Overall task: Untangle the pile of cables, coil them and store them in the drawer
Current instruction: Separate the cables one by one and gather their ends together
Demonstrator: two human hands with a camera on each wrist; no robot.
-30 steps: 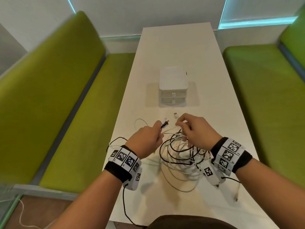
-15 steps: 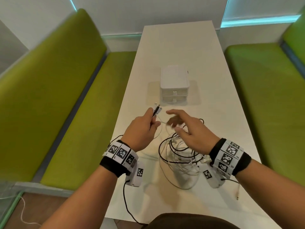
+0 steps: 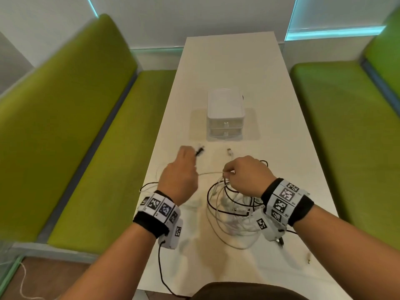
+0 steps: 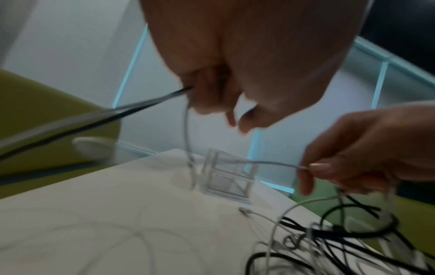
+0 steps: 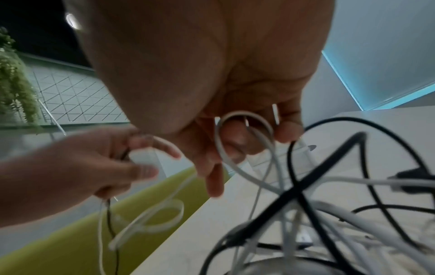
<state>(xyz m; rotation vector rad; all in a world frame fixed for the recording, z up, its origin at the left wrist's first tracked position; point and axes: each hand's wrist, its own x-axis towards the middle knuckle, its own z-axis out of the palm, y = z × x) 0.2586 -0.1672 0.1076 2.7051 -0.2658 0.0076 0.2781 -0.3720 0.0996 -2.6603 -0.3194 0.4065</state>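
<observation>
A tangled pile of black and white cables [image 3: 232,207] lies on the white table [image 3: 281,161] near its front edge. My left hand [image 3: 184,167] is raised left of the pile and grips cable ends, with a black plug [image 3: 199,150] sticking out past its fingers. A white cable [image 3: 211,173] runs from that hand to my right hand [image 3: 242,173], which pinches it above the pile. The right wrist view shows a white loop [image 5: 237,134] around my right fingers. A small white drawer unit [image 3: 225,113] with two shut drawers stands beyond the hands.
Green padded benches [image 3: 71,135] run along both long sides of the table, the right one [image 3: 346,137] close to the pile. A loose white plug [image 3: 229,151] lies in front of the drawer unit. Another connector [image 3: 309,261] lies near the front right edge.
My left hand has carried the cable ends up and to the left, away from the pile. My right hand opened briefly, then came down and pinched the white cable.
</observation>
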